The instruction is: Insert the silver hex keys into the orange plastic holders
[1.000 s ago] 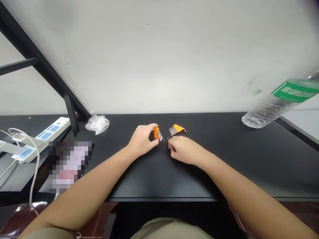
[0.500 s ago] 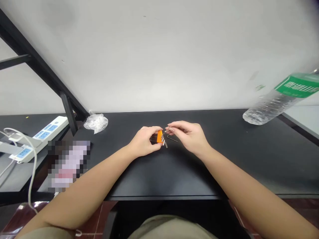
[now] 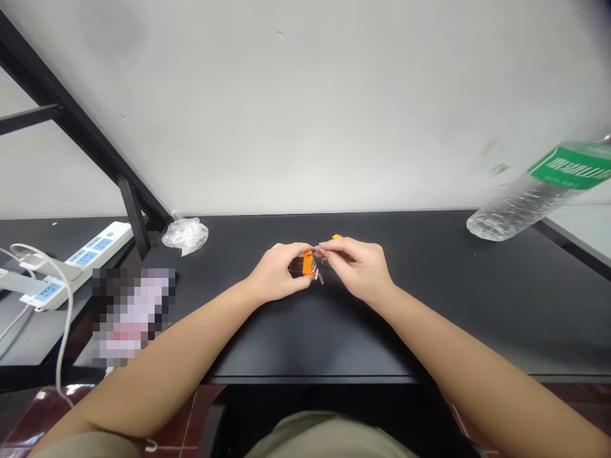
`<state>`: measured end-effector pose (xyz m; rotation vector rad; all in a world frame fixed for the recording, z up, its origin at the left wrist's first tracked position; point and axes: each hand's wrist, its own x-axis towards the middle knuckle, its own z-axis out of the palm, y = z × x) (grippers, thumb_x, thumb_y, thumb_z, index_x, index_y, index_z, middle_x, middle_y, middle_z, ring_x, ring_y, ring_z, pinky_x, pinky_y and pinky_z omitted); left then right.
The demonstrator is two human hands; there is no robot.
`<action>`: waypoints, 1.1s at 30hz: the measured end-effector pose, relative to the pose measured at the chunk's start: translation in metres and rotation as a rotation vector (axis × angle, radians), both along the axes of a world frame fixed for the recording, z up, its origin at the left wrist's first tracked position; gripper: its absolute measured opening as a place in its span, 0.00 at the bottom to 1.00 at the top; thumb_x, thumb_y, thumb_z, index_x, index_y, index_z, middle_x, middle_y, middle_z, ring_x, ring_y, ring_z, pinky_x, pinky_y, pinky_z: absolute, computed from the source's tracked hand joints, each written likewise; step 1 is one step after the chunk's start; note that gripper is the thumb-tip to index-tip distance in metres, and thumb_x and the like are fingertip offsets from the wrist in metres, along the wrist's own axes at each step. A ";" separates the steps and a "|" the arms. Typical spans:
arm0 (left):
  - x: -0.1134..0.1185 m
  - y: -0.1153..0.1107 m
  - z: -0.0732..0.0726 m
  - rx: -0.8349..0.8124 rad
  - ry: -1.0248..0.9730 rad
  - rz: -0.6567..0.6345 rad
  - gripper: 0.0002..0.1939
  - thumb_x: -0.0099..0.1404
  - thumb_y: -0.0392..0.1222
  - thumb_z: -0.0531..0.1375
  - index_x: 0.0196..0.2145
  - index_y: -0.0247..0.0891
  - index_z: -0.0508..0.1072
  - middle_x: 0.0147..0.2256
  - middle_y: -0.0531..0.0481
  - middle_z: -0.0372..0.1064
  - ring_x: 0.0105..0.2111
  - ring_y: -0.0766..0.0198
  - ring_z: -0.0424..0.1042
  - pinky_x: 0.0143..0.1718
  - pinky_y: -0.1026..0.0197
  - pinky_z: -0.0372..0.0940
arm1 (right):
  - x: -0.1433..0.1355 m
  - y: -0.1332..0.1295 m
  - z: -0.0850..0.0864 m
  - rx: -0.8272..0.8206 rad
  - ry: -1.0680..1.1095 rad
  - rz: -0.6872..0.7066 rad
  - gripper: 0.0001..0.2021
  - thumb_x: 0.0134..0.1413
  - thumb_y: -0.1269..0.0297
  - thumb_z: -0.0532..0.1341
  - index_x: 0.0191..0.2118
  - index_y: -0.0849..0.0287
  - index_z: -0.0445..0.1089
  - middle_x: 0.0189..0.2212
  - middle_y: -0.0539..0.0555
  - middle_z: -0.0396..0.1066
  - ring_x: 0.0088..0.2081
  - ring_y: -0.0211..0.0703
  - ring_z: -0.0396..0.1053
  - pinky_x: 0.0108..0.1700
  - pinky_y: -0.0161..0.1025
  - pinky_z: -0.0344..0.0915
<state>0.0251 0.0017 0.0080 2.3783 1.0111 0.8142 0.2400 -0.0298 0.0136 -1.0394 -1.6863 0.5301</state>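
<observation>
My left hand (image 3: pixel 277 272) grips an orange-and-black hex key holder (image 3: pixel 308 262) between thumb and fingers. Several metal keys stick out of its orange end, angled toward the right. A thin hex key (image 3: pixel 315 249) is pinched in the fingertips of my right hand (image 3: pixel 360 262), held against the top of the orange end; how far it sits inside cannot be made out. Another small L-shaped key (image 3: pixel 326 264) lies on the black table, partly covered by my right fingers. Behind that hand a bit of something orange (image 3: pixel 337 236) shows, mostly hidden.
A crumpled clear plastic bag (image 3: pixel 186 236) lies at the back left of the table (image 3: pixel 315 337). A clear bottle with a green label (image 3: pixel 520 197) is at the right. On the left are a white power strip (image 3: pixel 81 262), cables, a blurred-out phone-like item (image 3: pixel 136 312) and a black frame.
My right hand has moved slightly left and brought the hex key to the top of the holder's orange end. An orange bit now shows behind that hand. My left hand stays nearly still.
</observation>
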 end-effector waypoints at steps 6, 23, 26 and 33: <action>-0.002 0.001 -0.004 -0.001 -0.002 0.035 0.26 0.58 0.44 0.66 0.55 0.44 0.72 0.46 0.50 0.77 0.41 0.59 0.77 0.48 0.55 0.73 | 0.001 0.001 0.002 -0.020 0.120 -0.007 0.07 0.63 0.60 0.64 0.41 0.52 0.79 0.37 0.53 0.81 0.39 0.48 0.81 0.47 0.48 0.79; -0.001 0.002 -0.008 0.108 -0.003 0.094 0.25 0.58 0.44 0.68 0.54 0.42 0.74 0.42 0.49 0.78 0.42 0.57 0.75 0.55 0.49 0.68 | -0.005 0.004 -0.013 -0.161 0.285 0.015 0.08 0.60 0.58 0.66 0.41 0.53 0.80 0.36 0.53 0.82 0.38 0.49 0.82 0.44 0.49 0.81; -0.001 0.003 -0.008 0.133 0.005 0.117 0.25 0.57 0.44 0.68 0.54 0.42 0.75 0.43 0.47 0.76 0.45 0.55 0.74 0.54 0.48 0.68 | -0.005 0.004 -0.013 -0.096 0.150 -0.004 0.07 0.61 0.61 0.66 0.42 0.51 0.81 0.38 0.53 0.82 0.40 0.50 0.82 0.49 0.51 0.79; 0.000 0.004 -0.008 0.187 -0.014 0.128 0.25 0.57 0.43 0.68 0.52 0.42 0.75 0.50 0.45 0.73 0.52 0.52 0.72 0.61 0.46 0.63 | -0.005 0.003 -0.007 -0.050 0.058 -0.065 0.09 0.63 0.60 0.64 0.44 0.49 0.82 0.40 0.52 0.83 0.41 0.51 0.81 0.49 0.51 0.78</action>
